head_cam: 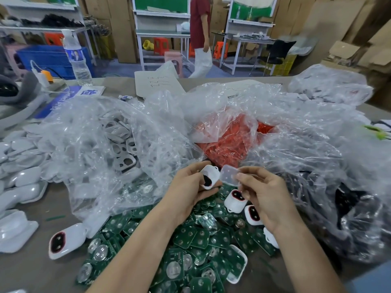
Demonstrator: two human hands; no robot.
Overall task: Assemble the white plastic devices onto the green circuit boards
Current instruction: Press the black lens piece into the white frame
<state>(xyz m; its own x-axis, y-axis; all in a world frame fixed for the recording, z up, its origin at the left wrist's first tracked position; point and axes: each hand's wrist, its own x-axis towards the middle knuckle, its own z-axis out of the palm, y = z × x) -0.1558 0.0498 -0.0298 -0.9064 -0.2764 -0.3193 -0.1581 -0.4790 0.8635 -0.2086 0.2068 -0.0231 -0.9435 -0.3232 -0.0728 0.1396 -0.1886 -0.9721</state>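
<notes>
— Green circuit boards [198, 244] lie heaped nearest you, between your forearms, many of them loose and bare. Behind them sit a clear bag of white frames [118, 140] and a bag of red parts [230, 136].

— How far along is the job?

— Early, I judge. A few closed white devices [234, 200] lie just below your right hand [264, 195], another well off to your left; the whole heap of boards is left to do.

— And the hands?

— Your left hand [188, 187] grips an open white housing [208, 176] above the far edge of the heap. Its hollow, dark inside, faces up towards you; its long axis runs away from you, loop end farthest. Your right hand pinches a clear cover [229, 175] between thumb and fingertips, just beside the housing; touching or apart, I cannot tell. Its long axis lies roughly across, left to right.
</notes>
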